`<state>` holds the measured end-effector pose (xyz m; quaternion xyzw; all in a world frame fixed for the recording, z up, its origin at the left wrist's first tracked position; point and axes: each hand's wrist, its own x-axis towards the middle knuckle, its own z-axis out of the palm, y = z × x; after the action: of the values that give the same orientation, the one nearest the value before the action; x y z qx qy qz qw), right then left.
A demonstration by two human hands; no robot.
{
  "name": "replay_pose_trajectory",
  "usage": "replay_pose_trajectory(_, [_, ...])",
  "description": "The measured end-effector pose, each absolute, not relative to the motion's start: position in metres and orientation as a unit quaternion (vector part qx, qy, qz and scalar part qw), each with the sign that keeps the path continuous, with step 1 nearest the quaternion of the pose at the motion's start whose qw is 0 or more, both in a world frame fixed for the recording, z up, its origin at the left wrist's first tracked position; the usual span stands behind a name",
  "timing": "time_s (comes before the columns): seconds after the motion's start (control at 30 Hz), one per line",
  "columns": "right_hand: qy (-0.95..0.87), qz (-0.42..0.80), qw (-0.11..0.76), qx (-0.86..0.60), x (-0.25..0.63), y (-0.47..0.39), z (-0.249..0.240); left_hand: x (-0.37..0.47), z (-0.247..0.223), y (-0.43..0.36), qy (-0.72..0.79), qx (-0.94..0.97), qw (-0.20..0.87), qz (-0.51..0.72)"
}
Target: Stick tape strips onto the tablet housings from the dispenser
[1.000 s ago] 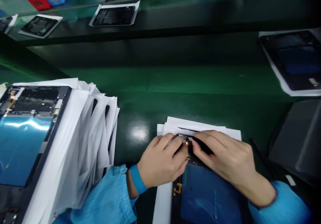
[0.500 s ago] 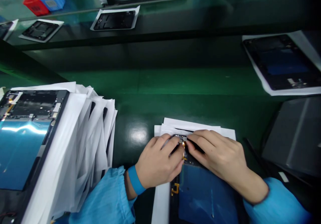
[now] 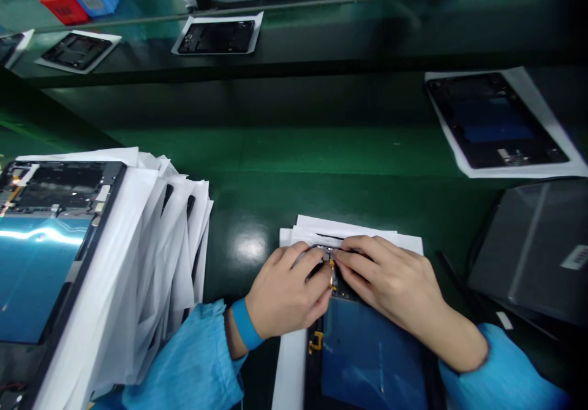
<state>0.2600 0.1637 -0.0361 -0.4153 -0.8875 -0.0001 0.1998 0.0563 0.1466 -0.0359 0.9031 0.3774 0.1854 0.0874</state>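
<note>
Down at the lower middle of the frame, the left hand (image 3: 287, 290) and the right hand (image 3: 390, 281) meet fingertip to fingertip over the top edge of an opened tablet (image 3: 367, 361) that lies on white paper sheets (image 3: 358, 229) on the green table (image 3: 321, 152). Both hands press or pinch at a small orange flex connector (image 3: 331, 267) — whether the fingers are closed on it or only bearing down is hidden by the knuckles. By the look of it, the step in hand is seating that connector, and the next move calls for a fine, steady press. At the left edge stands a stack of tablets in paper (image 3: 92, 263); another open unit (image 3: 493, 122) lies at the upper right, above a dark grey tray (image 3: 533, 250).
</note>
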Motion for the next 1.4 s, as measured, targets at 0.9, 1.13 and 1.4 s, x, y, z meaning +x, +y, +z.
replay_pose_trajectory(0.9, [-0.858,-0.012,0.28,-0.43,0.314,0.101,-0.026,0.069,0.0,0.174,0.375,0.92,0.065,0.093])
replay_pose_trajectory(1.13, [-0.791,-0.062,0.351,-0.497,0.353,0.065,-0.01,0.073,-0.002,0.186,0.337,0.933,0.06,0.112])
replay_pose_trajectory(1.4, [-0.684,-0.145,0.207,-0.685,0.397,0.02,-0.038,0.073,-0.007,0.191,0.327,0.929,0.067,0.161])
